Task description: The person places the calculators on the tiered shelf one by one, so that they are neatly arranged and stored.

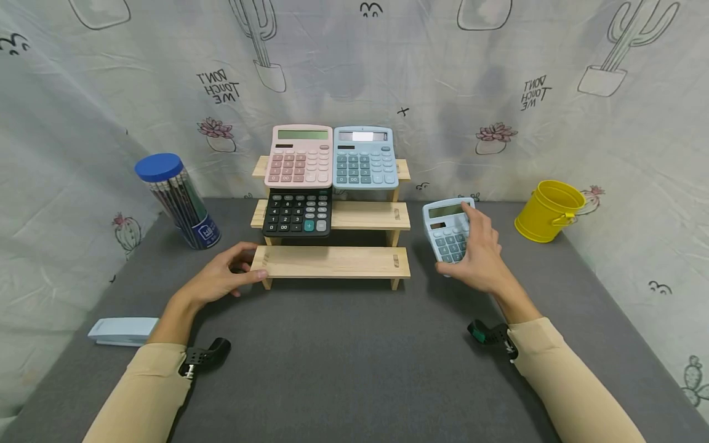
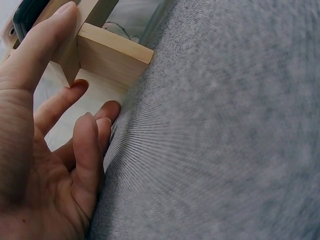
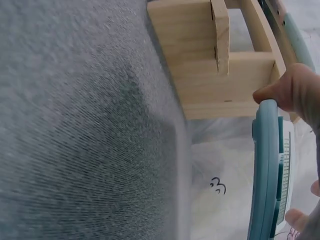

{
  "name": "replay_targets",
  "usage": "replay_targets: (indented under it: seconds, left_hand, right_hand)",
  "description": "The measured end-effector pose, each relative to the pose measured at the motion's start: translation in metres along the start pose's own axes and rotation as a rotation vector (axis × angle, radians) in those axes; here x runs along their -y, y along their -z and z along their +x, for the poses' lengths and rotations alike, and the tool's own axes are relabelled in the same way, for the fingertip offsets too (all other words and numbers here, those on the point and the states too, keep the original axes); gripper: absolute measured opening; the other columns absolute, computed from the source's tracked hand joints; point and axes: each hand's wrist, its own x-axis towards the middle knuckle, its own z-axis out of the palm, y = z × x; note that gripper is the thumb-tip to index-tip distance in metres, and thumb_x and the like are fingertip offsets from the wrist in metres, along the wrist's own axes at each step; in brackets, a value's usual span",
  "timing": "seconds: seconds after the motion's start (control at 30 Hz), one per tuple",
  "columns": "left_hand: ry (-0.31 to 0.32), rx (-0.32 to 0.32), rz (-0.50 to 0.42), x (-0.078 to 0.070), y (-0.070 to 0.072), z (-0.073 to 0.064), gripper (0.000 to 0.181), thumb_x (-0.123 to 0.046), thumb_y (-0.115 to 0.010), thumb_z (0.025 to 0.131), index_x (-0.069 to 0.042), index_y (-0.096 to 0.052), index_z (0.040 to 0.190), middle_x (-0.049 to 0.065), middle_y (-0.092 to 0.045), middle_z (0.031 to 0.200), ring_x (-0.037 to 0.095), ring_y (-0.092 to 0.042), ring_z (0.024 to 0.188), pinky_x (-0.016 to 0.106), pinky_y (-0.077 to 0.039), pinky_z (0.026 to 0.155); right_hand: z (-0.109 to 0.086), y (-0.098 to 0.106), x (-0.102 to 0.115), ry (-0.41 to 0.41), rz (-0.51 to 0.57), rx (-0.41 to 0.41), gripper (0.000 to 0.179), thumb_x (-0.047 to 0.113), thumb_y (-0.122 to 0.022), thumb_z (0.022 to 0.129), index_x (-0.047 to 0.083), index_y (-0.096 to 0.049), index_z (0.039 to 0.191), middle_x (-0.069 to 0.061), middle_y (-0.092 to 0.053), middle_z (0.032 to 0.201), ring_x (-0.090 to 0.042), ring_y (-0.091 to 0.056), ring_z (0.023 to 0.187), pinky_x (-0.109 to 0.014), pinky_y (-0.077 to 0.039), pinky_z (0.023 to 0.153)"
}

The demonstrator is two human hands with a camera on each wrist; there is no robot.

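My left hand [image 1: 218, 278] pinches the left end of the lowest step of a three-step wooden display rack [image 1: 332, 261], thumb on top. In the left wrist view, fingers [image 2: 62, 107] reach beneath the step [image 2: 112, 55]. Right of the rack, my right hand [image 1: 479, 261] grips a light blue calculator [image 1: 450, 239] by its edges, tilted, with its keys facing me. The right wrist view shows this calculator [image 3: 267, 170] edge-on, above the tabletop. On the top step lean a pink calculator [image 1: 300, 157] and another blue calculator [image 1: 365, 158]; a black calculator [image 1: 298, 214] leans on the middle step.
At the left stands a clear tub of pencils [image 1: 180, 200] with a blue lid. A pale blue stapler-like object [image 1: 123, 331] lies beside my left forearm. A small yellow bucket [image 1: 548, 210] stands at the back right. A printed curtain [image 1: 354, 74] hangs behind the grey table [image 1: 354, 369].
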Motion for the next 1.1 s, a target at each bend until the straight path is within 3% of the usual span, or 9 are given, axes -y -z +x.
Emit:
replay_targets:
  seconds: [0.53, 0.87, 1.1]
  left_hand:
    - [0.006, -0.001, 0.01, 0.002, 0.0, 0.002, 0.078, -0.04, -0.075, 0.094, -0.013, -0.037, 0.156, 0.018, -0.056, 0.121, 0.029, -0.053, 0.102, 0.04, -0.055, 0.063]
    - [0.014, -0.002, 0.009, 0.003, 0.0, 0.003, 0.078, -0.042, -0.075, 0.094, -0.013, -0.037, 0.156, 0.018, -0.055, 0.121, 0.029, -0.053, 0.103, 0.039, -0.055, 0.064]
    - [0.016, -0.004, 0.009, 0.004, 0.0, 0.003, 0.078, -0.043, -0.075, 0.094, -0.013, -0.037, 0.156, 0.018, -0.056, 0.124, 0.029, -0.053, 0.105, 0.04, -0.055, 0.064]
  right_hand:
    - [-0.014, -0.003, 0.017, 0.236, 0.06, -0.086, 0.123, 0.027, -0.09, 0.06, 0.02, -0.021, 0.162, -0.021, -0.023, 0.16, -0.042, -0.029, 0.129, -0.059, -0.022, 0.097]
    - [-0.015, -0.005, 0.041, 0.274, 0.086, -0.023, 0.119, 0.027, -0.089, 0.06, 0.016, -0.027, 0.16, -0.015, -0.022, 0.163, -0.042, -0.027, 0.133, -0.06, -0.023, 0.097]
    - [-0.015, -0.009, 0.06, 0.294, 0.055, 0.05, 0.119, 0.032, -0.087, 0.061, 0.022, -0.022, 0.161, -0.013, -0.023, 0.163, -0.039, -0.029, 0.133, -0.056, -0.027, 0.093]
